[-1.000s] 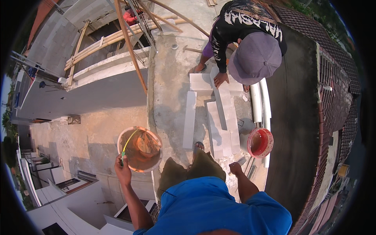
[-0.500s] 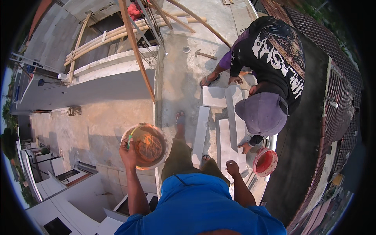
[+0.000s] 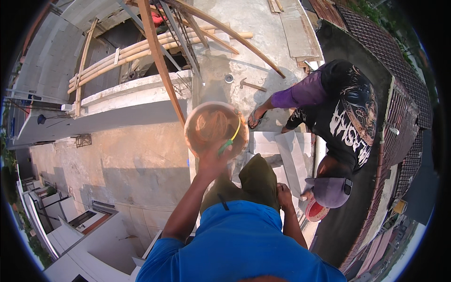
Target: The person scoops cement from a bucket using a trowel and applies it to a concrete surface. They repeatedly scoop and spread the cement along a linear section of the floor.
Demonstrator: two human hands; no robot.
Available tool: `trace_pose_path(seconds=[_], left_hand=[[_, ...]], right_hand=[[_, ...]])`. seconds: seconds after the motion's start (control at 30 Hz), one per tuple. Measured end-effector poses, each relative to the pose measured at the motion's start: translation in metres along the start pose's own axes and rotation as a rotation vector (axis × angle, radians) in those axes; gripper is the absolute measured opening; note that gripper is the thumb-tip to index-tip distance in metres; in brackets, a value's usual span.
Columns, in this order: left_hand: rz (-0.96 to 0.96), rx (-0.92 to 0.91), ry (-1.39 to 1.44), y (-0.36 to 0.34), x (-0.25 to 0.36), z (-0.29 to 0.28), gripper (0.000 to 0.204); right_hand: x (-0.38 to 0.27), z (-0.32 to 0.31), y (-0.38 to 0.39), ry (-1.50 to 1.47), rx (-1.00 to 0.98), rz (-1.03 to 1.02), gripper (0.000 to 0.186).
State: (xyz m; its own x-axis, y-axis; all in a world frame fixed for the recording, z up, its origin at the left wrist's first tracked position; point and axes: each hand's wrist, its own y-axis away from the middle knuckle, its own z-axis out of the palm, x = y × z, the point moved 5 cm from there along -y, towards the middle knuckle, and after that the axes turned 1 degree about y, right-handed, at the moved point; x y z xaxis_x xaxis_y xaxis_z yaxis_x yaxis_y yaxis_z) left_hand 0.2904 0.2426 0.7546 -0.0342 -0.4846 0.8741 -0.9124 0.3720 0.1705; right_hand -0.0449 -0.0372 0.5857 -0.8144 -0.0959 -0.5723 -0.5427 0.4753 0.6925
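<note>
My left hand (image 3: 213, 164) is closed round the green grip of a bucket's yellow handle. The bucket (image 3: 191, 144), pale-rimmed with a brownish, mud-stained inside, hangs in front of my legs. My right hand (image 3: 283, 194) is beside my right thigh, its fingers curled, and I see nothing in them. Just ahead, long pale grey blocks (image 3: 292, 152) lie on the concrete. A co-worker in a dark shirt and purple cap (image 3: 330, 191) bends over them, one hand by a red-lined bucket (image 3: 317, 210) and the other at the far end of the blocks.
A hammer (image 3: 253, 85) and a small round cup-like thing (image 3: 229, 78) lie on the concrete floor ahead. Slanting wooden poles (image 3: 162, 61) and bamboo poles (image 3: 141, 54) stand at the left. The ledge drops to a lower floor (image 3: 117, 164) on the left; tiled roofs (image 3: 408, 122) flank the right.
My left hand has swung the bucket right and forward, from out at the side to before my legs. My right hand has drawn in to my thigh. The co-worker has shifted right and toward me.
</note>
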Motion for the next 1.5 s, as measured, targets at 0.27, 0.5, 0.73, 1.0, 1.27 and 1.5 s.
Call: trace_pose_path(seconds=[0.27,0.5,0.73,1.0,1.27,1.5], left_hand=[[0.513,0.026,-0.084,-0.138,0.161,0.015,0.028],[0.494,-0.107,0.099,-0.275,0.216,0.042,0.024],[0.634,-0.221,-0.038,-0.441,0.259,0.041,0.038],[0.228,-0.097,-0.960,-0.605,0.108,0.030,0.050],[-0.043,-0.496,-1.025,-0.644,0.050,0.049,0.041],[-0.106,-0.536,-0.991,-0.641,0.047,0.057,0.024]], right_hand=[[-0.393,-0.065,0.017,0.143,0.588,-0.954,0.069],[-0.539,-0.128,-0.091,-0.033,0.255,-1.090,0.031],[-0.614,-0.224,-0.177,-0.028,0.248,-0.862,0.021],[-0.684,-0.341,-0.192,-0.462,0.594,-0.771,0.020],[-0.714,-0.394,-0.251,-0.698,0.754,-0.813,0.020],[-0.782,-0.412,-0.359,-0.706,0.821,-0.613,0.023]])
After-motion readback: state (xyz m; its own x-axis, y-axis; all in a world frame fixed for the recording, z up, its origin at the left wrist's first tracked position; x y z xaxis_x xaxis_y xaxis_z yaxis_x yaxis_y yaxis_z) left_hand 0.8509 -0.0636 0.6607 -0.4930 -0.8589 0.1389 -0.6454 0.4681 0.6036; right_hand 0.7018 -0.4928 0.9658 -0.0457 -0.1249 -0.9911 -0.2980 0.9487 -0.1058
